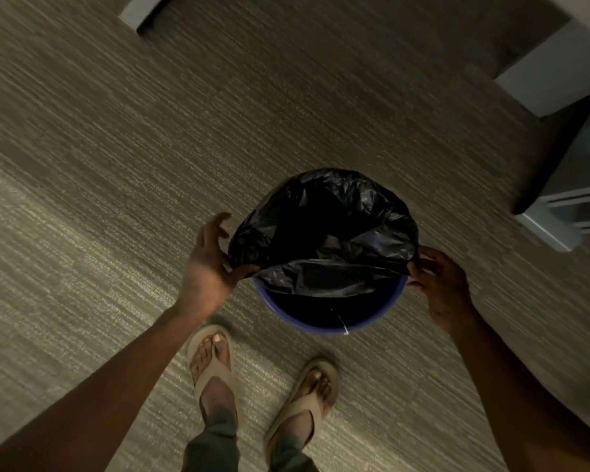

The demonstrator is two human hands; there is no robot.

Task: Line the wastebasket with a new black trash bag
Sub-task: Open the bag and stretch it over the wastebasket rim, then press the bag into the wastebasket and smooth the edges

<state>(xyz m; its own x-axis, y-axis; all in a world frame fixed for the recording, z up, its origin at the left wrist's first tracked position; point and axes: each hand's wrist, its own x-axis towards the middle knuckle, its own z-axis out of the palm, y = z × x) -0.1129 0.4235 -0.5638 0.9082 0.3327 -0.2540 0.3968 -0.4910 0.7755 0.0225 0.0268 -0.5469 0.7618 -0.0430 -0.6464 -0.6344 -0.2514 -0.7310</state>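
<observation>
A round blue wastebasket [288,316] stands on the carpet just ahead of my feet. A black trash bag [324,223] is draped over its far rim and both sides. The bag's near edge is stretched straight across the opening, so the near rim shows bare blue. My left hand [208,264] pinches the bag's edge at the basket's left side, thumb under the plastic and the other fingers spread. My right hand [438,282] grips the bag's edge at the right side.
Grey-green carpet [116,165] covers the floor. My two feet in tan flip-flops [213,362] stand close behind the basket. White furniture or trim [559,83] and a dark panel sit at the upper right, and a white corner [137,11] lies at the top.
</observation>
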